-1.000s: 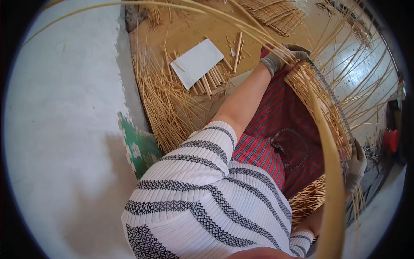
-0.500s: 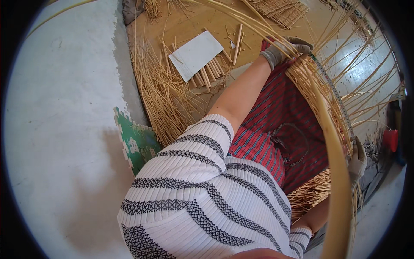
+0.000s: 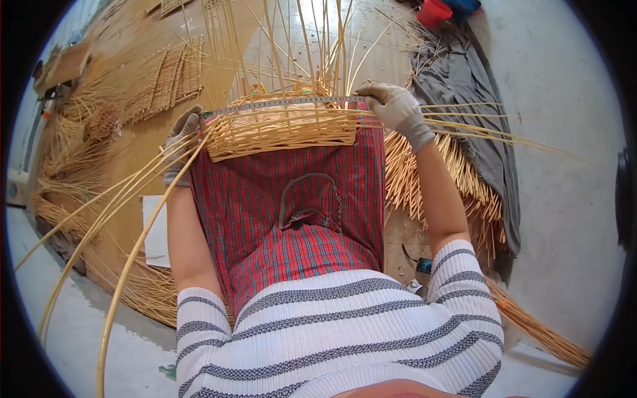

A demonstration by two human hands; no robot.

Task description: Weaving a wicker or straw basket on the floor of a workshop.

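Observation:
A partly woven wicker basket (image 3: 285, 132) lies across my lap on a red checked apron (image 3: 252, 192), with long unwoven canes standing up from its far side. A pale measuring tape (image 3: 279, 103) is stretched along the basket's upper edge. My left hand (image 3: 180, 142), in a grey-white work glove, is closed on the tape at the basket's left corner, beside canes that sweep down to the left. My right hand (image 3: 397, 114), gloved too, pinches the tape just past the right corner, with thin canes running out below it.
On the right, a bundle of cut canes (image 3: 431, 179) lies partly under a grey cloth (image 3: 458, 86). A red container (image 3: 434, 13) stands at the far right. Woven wicker panels (image 3: 172, 79) and loose canes cover the floor on the left, near a white sheet (image 3: 156, 232).
My view has swung round, so the basket now lies straight ahead of me. Both gloved hands are still at the basket's corners with the tape stretched between them.

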